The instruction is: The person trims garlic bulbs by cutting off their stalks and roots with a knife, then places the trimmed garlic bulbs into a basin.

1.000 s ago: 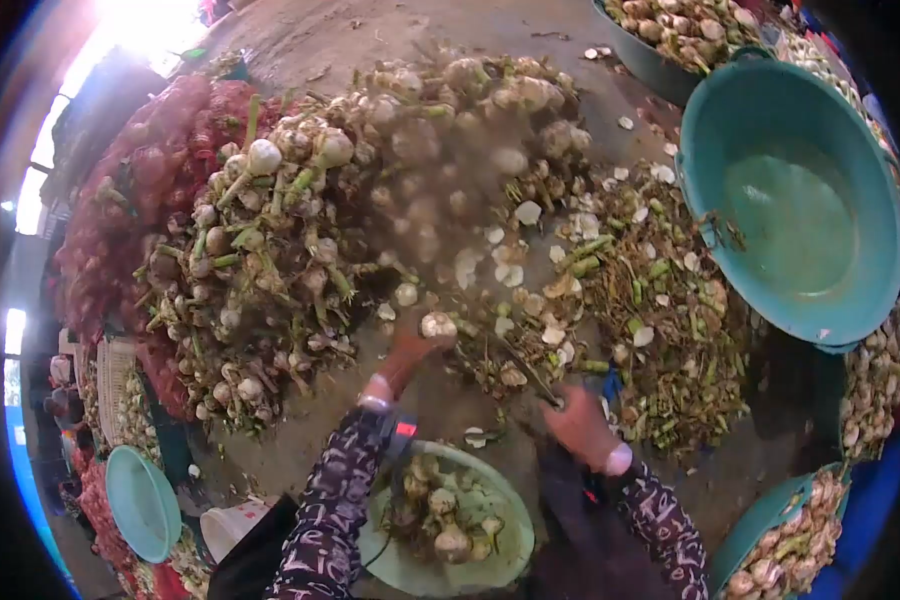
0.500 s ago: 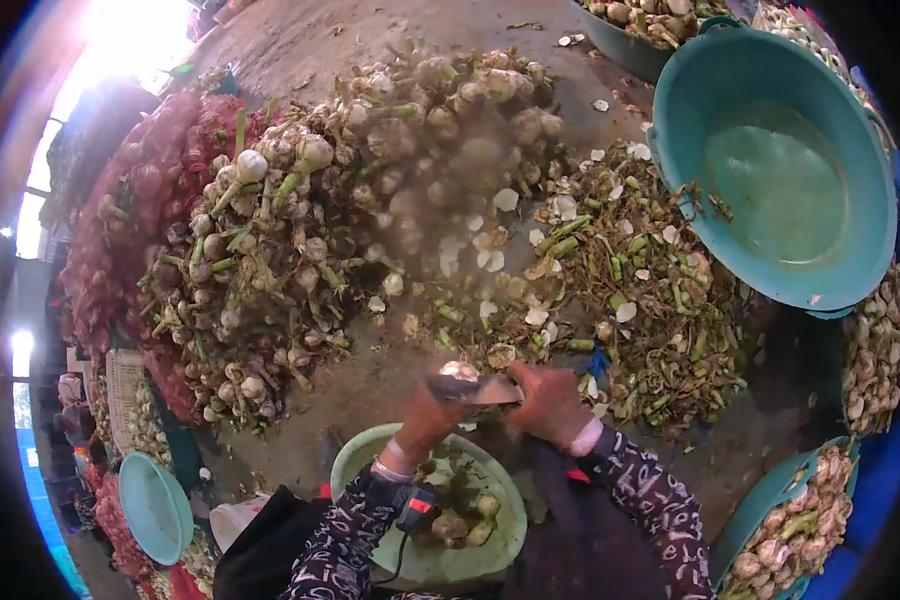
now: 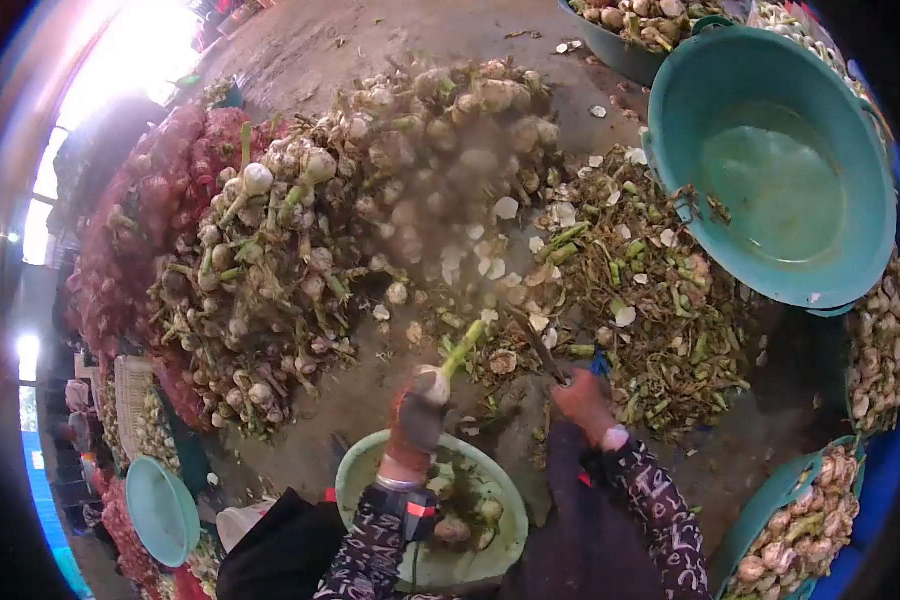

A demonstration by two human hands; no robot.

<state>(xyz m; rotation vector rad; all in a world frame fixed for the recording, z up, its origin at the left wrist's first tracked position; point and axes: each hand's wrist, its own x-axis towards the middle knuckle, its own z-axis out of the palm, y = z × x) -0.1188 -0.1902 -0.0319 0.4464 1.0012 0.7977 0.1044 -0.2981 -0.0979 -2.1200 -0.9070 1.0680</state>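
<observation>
My left hand (image 3: 415,422) is closed around a garlic bulb (image 3: 433,383) whose green stalk points up and to the right. In my right hand (image 3: 583,403) is a knife (image 3: 536,345), its dark blade angled up and to the left, apart from the garlic. Beneath my left wrist stands a pale green basin (image 3: 510,500) with a few bulbs and some leaves inside. Beyond my hands lies a heap of trimmed stalks, roots and peelings (image 3: 660,300) on the ground.
A big pile of untrimmed garlic (image 3: 270,250) spreads ahead on the left, beside red mesh sacks (image 3: 145,215). At upper right a large teal tub (image 3: 770,180) leans over the scraps. Another tub of garlic bulbs (image 3: 800,520) stands at lower right, and a small teal basin (image 3: 162,512) at lower left.
My hands have moved apart. The left now holds the garlic with its stalk upright, while the right has drawn the knife away to the right and turned its blade forward.
</observation>
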